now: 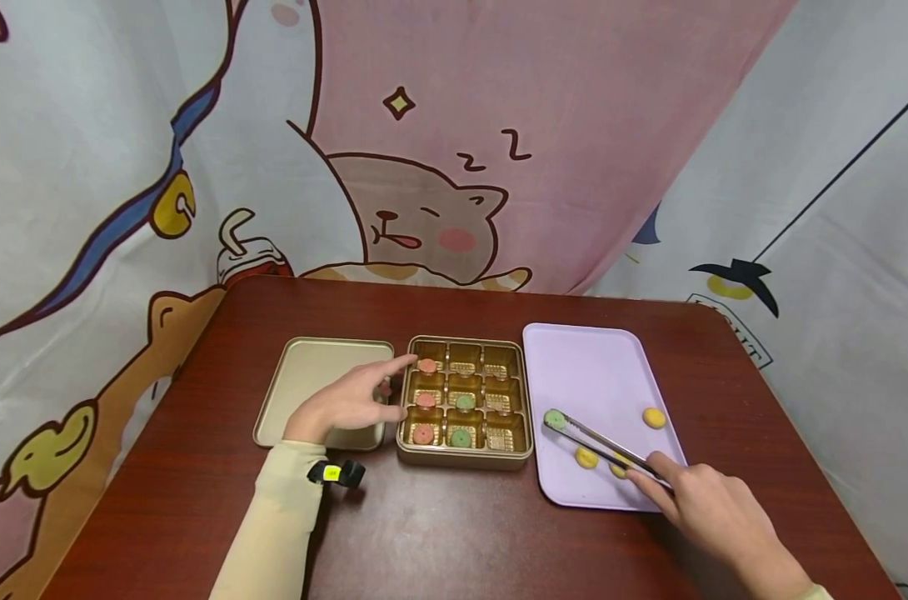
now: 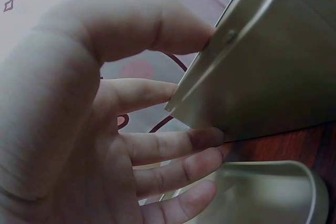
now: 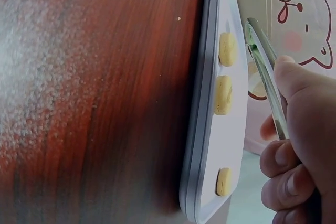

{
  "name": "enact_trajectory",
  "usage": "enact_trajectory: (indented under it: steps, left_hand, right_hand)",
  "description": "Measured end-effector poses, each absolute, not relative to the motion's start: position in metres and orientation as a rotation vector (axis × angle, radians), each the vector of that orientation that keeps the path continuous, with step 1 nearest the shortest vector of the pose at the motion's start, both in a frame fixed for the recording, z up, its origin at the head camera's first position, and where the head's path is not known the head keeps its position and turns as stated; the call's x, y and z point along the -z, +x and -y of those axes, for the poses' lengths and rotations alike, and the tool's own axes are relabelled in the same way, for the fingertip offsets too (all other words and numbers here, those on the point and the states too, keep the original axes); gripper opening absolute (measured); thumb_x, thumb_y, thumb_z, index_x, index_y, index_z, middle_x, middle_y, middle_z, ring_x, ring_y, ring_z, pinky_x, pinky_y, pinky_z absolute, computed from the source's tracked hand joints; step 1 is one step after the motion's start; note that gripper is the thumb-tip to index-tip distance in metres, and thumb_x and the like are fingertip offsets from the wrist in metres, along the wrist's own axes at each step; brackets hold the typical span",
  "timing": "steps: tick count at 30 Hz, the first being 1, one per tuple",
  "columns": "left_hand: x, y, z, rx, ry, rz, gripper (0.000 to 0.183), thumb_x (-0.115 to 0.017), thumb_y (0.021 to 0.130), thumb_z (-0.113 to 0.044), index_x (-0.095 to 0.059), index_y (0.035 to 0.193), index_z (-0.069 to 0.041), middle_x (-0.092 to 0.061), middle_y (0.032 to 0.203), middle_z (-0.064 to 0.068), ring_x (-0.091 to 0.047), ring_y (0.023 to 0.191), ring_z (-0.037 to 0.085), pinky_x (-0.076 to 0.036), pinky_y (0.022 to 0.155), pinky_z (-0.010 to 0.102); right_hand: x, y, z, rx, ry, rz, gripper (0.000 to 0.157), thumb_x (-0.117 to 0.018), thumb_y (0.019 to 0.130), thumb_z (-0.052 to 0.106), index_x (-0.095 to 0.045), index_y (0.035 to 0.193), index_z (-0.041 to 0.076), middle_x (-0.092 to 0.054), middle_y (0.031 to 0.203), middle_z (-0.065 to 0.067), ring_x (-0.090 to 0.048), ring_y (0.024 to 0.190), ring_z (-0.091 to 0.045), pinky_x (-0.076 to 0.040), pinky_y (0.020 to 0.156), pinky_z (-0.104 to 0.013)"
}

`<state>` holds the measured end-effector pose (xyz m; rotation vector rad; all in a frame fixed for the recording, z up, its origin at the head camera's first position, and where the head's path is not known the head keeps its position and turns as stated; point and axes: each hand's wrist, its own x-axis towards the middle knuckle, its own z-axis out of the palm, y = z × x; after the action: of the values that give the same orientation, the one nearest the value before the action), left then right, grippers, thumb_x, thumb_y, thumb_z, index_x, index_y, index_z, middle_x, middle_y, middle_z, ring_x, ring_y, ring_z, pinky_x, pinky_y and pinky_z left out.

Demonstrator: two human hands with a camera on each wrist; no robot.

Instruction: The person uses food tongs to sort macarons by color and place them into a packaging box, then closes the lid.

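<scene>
table (image 1: 424, 533): bearing the whole layout, the box included.
tray (image 1: 592, 367): lying just right of the box, carrying three yellow cookies (image 1: 654, 417).
box (image 1: 465, 460): serving as our landmark; three pink cookies (image 1: 426, 400) are occupying its left column, two green cookies (image 1: 465, 402) its middle column's near and middle cells.
lid (image 1: 334, 354): lying just left of the box.
right hand (image 1: 716, 504): right of the box, we are gripping the tongs (image 1: 607, 445).
left hand (image 1: 349, 398): we are touching the box's left wall with thumb and forefinger spread apart, not pinching.
tongs' grip: tips are clamping a green cookie (image 1: 555, 419), just right of the box.
step: we are probably transferring this cookie.
next move: likely calling for keeping the squeeze, lifting past the box's right rim, and lowering into its middle column's far cell, unfilled.
</scene>
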<state>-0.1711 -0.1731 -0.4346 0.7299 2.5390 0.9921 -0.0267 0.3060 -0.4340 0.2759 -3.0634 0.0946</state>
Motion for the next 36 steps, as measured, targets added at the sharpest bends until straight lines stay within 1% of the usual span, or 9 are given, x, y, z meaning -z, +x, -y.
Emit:
enact_trajectory:
  steps: [6,10,18,26,31,33,36]
  left_hand:
    - [0.434,-0.170,0.173,-1.037,0.710,-2.515,0.090,-0.076,0.089,-0.021,-0.031,0.167,-0.018,-0.047,0.160,0.012,-0.062,0.121,0.028,-0.051,0.101,0.051]
    - [0.435,-0.170,0.173,-1.062,0.697,-2.499,0.090,-0.075,0.089,-0.021,-0.031,0.167,-0.017,-0.045,0.162,0.011,-0.061,0.123,0.029,-0.051,0.101,0.051]
    - [0.435,-0.170,0.174,-1.037,0.712,-2.514,0.090,-0.076,0.089,-0.022,-0.031,0.167,-0.018,-0.048,0.159,0.012,-0.063,0.122,0.028,-0.050,0.103,0.053]
    - [0.434,-0.169,0.174,-1.012,0.712,-2.532,0.090,-0.077,0.090,-0.025,-0.031,0.167,-0.019,-0.050,0.157,0.015,-0.063,0.121,0.028,-0.049,0.104,0.054]
    - [0.434,-0.170,0.174,-1.005,0.720,-2.538,0.090,-0.077,0.090,-0.026,-0.031,0.167,-0.018,-0.052,0.155,0.015,-0.064,0.119,0.026,-0.050,0.103,0.053]
    - [0.434,-0.170,0.174,-0.999,0.727,-2.543,0.090,-0.077,0.090,-0.026,-0.032,0.167,-0.017,-0.056,0.150,0.014,-0.064,0.116,0.025,-0.051,0.101,0.052]
    - [0.434,-0.170,0.173,-1.002,0.726,-2.540,0.090,-0.077,0.090,-0.025,-0.032,0.167,-0.017,-0.055,0.151,0.014,-0.064,0.117,0.025,-0.050,0.102,0.052]
  right_hand:
    - [0.432,-0.028,-0.304,-0.102,0.260,3.064,0.037,-0.069,0.099,0.051,-0.053,0.079,0.024,-0.034,0.054,0.010,-0.033,0.050,-0.009,-0.027,0.044,-0.029]
    - [0.431,-0.029,-0.302,-0.100,0.250,3.041,0.037,-0.072,0.097,0.048,-0.053,0.079,0.023,-0.032,0.054,0.009,-0.032,0.049,-0.009,-0.026,0.044,-0.028]
    - [0.427,-0.031,-0.299,-0.135,0.228,3.010,0.034,-0.073,0.097,0.046,-0.054,0.083,0.021,-0.033,0.053,0.006,-0.033,0.050,-0.012,-0.028,0.043,-0.030]
    - [0.424,-0.036,-0.295,-0.140,0.235,2.980,0.034,-0.074,0.097,0.044,-0.055,0.084,0.019,-0.032,0.053,0.007,-0.033,0.048,-0.010,-0.027,0.042,-0.028]
    - [0.422,-0.040,-0.289,-0.150,0.271,2.935,0.033,-0.075,0.096,0.041,-0.053,0.084,0.020,-0.031,0.052,0.007,-0.032,0.047,-0.011,-0.027,0.041,-0.030]
    - [0.422,-0.043,-0.286,-0.155,0.288,2.919,0.033,-0.075,0.096,0.040,-0.053,0.083,0.020,-0.031,0.052,0.007,-0.032,0.047,-0.012,-0.027,0.041,-0.031]
    - [0.422,-0.048,-0.280,-0.161,0.307,2.908,0.032,-0.075,0.096,0.041,-0.053,0.084,0.021,-0.034,0.052,0.007,-0.034,0.046,-0.012,-0.028,0.041,-0.031]
